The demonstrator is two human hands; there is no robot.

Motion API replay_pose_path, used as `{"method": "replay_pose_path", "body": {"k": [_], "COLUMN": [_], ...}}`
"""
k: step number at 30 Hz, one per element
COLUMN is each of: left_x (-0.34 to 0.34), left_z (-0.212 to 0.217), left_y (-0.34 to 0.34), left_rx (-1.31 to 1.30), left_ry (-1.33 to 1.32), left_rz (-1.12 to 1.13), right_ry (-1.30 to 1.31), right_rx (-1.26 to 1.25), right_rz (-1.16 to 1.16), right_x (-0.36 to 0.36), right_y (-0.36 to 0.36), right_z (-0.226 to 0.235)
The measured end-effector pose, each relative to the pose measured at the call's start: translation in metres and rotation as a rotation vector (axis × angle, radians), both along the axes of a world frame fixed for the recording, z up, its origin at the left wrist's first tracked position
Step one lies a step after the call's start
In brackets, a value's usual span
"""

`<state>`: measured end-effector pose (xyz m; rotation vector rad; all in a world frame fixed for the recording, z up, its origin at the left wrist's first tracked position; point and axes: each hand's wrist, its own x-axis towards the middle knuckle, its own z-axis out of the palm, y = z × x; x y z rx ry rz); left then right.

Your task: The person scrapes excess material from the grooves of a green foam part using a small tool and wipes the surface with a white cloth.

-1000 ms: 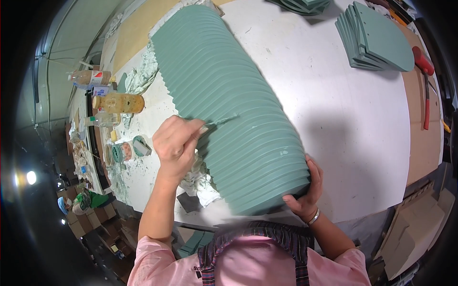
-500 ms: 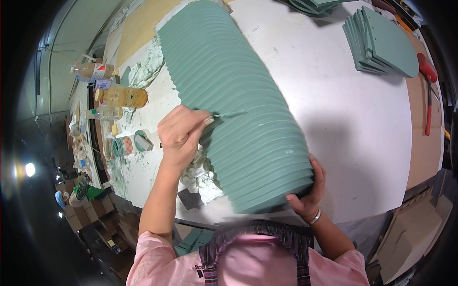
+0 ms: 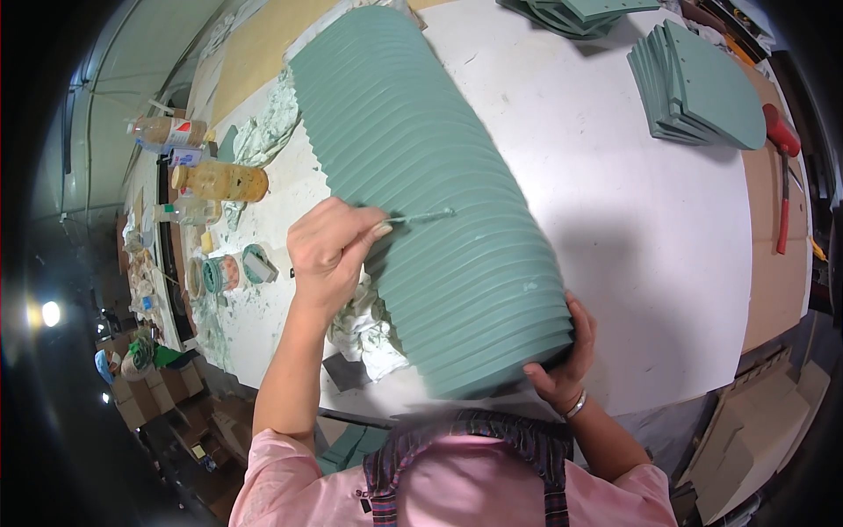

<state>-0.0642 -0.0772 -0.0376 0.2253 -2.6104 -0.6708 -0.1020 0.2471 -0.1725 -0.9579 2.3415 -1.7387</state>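
A long row of green, curved-edged panels (image 3: 430,149) stands packed together on the white table, running from far left toward me. My left hand (image 3: 330,250) is pinched on a thin stick (image 3: 423,216) whose far tip is coated green. The stick lies across the panels' edges around the middle of the row, its tip at or just above them. Around the near right corner of the row curls my right hand (image 3: 569,364), thumb and fingers gripping the end panels. A crumpled, green-stained white cloth (image 3: 364,329) lies beside the row, below my left wrist.
On the left stand a bottle of yellow liquid (image 3: 224,182), another bottle (image 3: 167,132) and small open pots of green paste (image 3: 257,263). More green panels (image 3: 702,88) are stacked at the far right, near a red-headed mallet (image 3: 781,132). Flattened cardboard (image 3: 755,430) leans at lower right.
The whole view has shifted slightly. My left hand and the stick have moved a little along the panel edges; my right hand keeps its hold on the near end.
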Motion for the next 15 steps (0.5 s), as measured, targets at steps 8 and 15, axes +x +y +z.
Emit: {"method": "replay_pose_path", "body": {"k": [8, 15], "left_x": [-0.006, 0.005], "left_z": [0.000, -0.001], "left_y": [0.004, 0.006], "left_rx": [-0.112, -0.136], "left_ry": [0.056, 0.113], "left_rz": [-0.035, -0.013], "right_ry": [-0.025, -0.057], "right_rx": [0.003, 0.028], "right_rz": [0.005, -0.008], "right_x": [0.001, 0.003], "right_y": [0.001, 0.004], "right_z": [0.001, 0.000]}}
